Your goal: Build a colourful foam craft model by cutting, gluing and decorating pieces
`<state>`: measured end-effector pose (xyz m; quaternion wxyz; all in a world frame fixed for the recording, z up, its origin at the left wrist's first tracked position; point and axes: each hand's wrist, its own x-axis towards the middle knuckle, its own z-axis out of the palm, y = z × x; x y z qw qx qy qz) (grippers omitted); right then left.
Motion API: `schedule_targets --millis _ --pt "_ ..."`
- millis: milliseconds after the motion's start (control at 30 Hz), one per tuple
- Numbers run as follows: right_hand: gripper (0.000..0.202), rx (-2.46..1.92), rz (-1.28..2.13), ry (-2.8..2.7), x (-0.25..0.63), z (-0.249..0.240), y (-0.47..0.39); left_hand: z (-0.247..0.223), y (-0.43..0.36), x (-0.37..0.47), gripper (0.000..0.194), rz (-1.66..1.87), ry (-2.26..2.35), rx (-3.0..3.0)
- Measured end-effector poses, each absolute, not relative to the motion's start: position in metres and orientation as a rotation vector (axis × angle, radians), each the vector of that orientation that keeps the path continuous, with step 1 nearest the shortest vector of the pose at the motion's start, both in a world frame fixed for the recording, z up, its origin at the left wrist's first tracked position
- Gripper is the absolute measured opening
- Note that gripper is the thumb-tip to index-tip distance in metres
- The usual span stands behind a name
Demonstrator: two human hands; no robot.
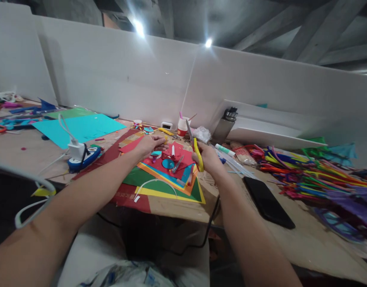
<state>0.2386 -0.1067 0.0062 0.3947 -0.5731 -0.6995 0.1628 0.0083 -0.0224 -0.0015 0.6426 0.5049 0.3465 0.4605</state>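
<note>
My right hand (207,156) holds yellow-handled scissors (197,153), their blades pointing up and away over the right side of the paper stack. My left hand (152,145) is over the upper left of the stack, its fingers bent close together; whatever may be between the fingertips is too small to make out. Under and between the hands lies red paper (183,174) with a blue disc (168,164), a small white stick (173,150) and a clear pen-like tool (177,164) on it. Green paper (147,180) and a white curved strip (156,180) are nearer me.
A paper cup (183,126) with tools stands behind the stack, beside a grey bottle (224,126). Right are a black phone (268,202), a glue stick (225,150) and colourful pipe cleaners (314,171). Left are a blue power strip (84,159) and cyan sheets (80,129).
</note>
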Motion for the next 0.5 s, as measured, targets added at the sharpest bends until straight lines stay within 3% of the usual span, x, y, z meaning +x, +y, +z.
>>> schedule_targets --millis 167,333,500 --pt "0.053 -1.034 0.71 -1.711 0.224 0.011 -0.117 0.001 -0.015 0.0 0.009 1.082 0.745 1.199" --pt "0.028 -1.093 1.034 -1.7 0.211 0.018 -0.132 0.003 -0.008 -0.008 0.012 1.048 0.709 1.22" --pt "0.023 -1.13 1.125 -1.661 0.21 0.024 -0.139 0.005 -0.006 -0.013 0.013 1.025 0.655 1.23"
